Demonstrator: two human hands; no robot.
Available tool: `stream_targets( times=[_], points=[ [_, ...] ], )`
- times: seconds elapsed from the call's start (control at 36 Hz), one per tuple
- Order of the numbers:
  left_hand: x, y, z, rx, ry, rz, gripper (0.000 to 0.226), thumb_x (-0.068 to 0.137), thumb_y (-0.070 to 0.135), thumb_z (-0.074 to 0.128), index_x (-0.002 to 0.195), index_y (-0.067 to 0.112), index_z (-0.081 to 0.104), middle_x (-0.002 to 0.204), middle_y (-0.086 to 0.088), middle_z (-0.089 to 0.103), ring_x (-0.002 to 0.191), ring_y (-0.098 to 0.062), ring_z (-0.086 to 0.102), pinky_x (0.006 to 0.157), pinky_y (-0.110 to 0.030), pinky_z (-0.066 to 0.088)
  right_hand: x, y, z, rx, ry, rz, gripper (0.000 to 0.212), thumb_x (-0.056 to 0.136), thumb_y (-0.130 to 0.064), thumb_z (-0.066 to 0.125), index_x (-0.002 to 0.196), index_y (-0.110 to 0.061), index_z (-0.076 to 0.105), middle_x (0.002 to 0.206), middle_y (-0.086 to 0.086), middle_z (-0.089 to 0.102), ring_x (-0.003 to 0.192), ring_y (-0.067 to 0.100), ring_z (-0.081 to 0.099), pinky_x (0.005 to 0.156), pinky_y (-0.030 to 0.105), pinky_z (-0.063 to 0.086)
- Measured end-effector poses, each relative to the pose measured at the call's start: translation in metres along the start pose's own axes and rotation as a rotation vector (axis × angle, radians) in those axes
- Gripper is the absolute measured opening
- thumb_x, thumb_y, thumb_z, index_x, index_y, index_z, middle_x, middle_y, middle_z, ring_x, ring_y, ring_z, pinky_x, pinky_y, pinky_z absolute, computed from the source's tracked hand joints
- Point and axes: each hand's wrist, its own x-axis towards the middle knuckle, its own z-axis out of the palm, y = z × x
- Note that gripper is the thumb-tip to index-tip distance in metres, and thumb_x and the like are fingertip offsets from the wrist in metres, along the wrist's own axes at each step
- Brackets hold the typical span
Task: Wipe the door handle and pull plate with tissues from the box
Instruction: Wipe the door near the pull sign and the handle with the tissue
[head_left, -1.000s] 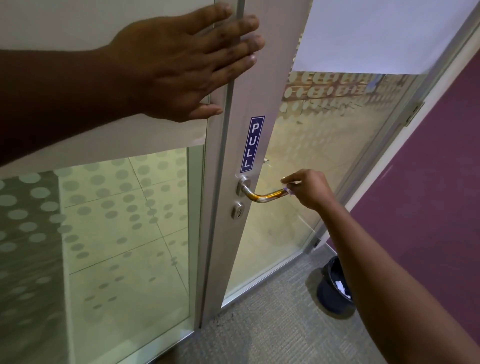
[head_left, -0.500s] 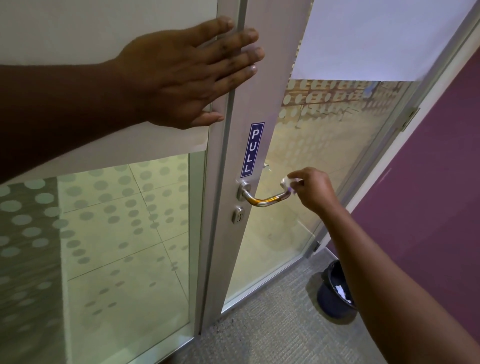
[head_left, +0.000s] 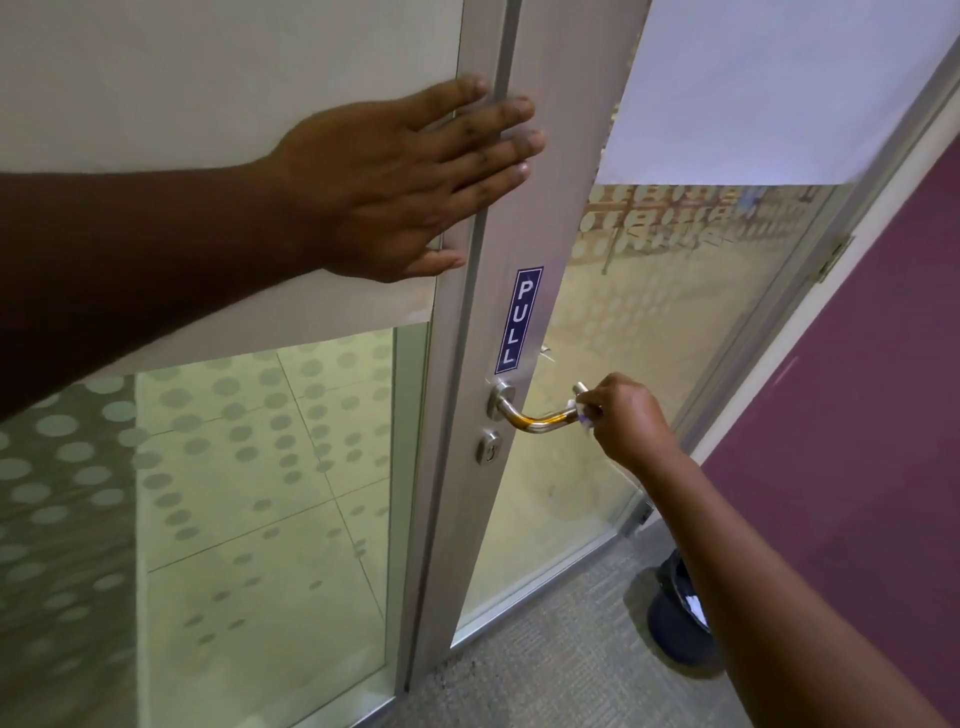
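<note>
A shiny metal lever handle (head_left: 535, 420) juts from the aluminium door stile, just under a blue PULL plate (head_left: 518, 320). My right hand (head_left: 626, 421) pinches a small white tissue (head_left: 581, 414) against the outer end of the handle. A round keyhole (head_left: 489, 448) sits below the lever's base. My left hand (head_left: 400, 179) lies flat, fingers spread, across the door's edge and the frosted panel above the handle. No tissue box is in view.
The glass door (head_left: 597, 415) has a dotted frosted film and a white upper panel. A dark bin (head_left: 680, 618) with white scraps inside stands on the grey carpet by the purple wall (head_left: 857, 415), under my right forearm.
My right hand with the tissue slid slightly back along the handle's end. The view shifted a little; my left hand stays pressed flat on the door.
</note>
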Motion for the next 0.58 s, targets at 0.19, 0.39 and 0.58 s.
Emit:
stream_targets(
  times=[0.19,0.39,0.58],
  points=[
    [0.001,0.000,-0.003,-0.011,-0.009,0.001,0.086,0.097,0.056,-0.012,0.160,-0.002,-0.015,0.168,-0.027,-0.012,0.158,-0.041,-0.010,0.128,-0.051,0.010,-0.007,-0.017,0.001,0.013,0.005,-0.005,0.012,0.088,-0.007,0.068,0.094,-0.012,0.077,0.097,0.005,0.058,0.084,0.025,0.061,0.073,0.030,0.050],
    [0.000,-0.002,-0.009,-0.031,-0.018,0.001,0.086,0.096,0.057,-0.013,0.159,-0.001,-0.016,0.168,-0.026,-0.014,0.158,-0.039,-0.013,0.129,-0.051,0.008,-0.010,-0.025,-0.009,0.140,-0.010,-0.042,0.019,0.086,0.002,0.064,0.084,-0.009,0.079,0.079,-0.010,0.057,0.084,0.019,0.065,0.068,0.025,0.049],
    [0.003,0.009,-0.017,-0.111,0.037,-0.026,0.086,0.097,0.059,-0.006,0.161,0.001,-0.009,0.170,-0.023,-0.007,0.159,-0.036,-0.009,0.129,-0.051,0.007,0.004,-0.005,-0.024,0.280,0.092,0.109,0.019,0.089,-0.007,0.062,0.090,-0.014,0.079,0.093,0.011,0.067,0.087,0.025,0.063,0.075,0.032,0.047]
  ],
)
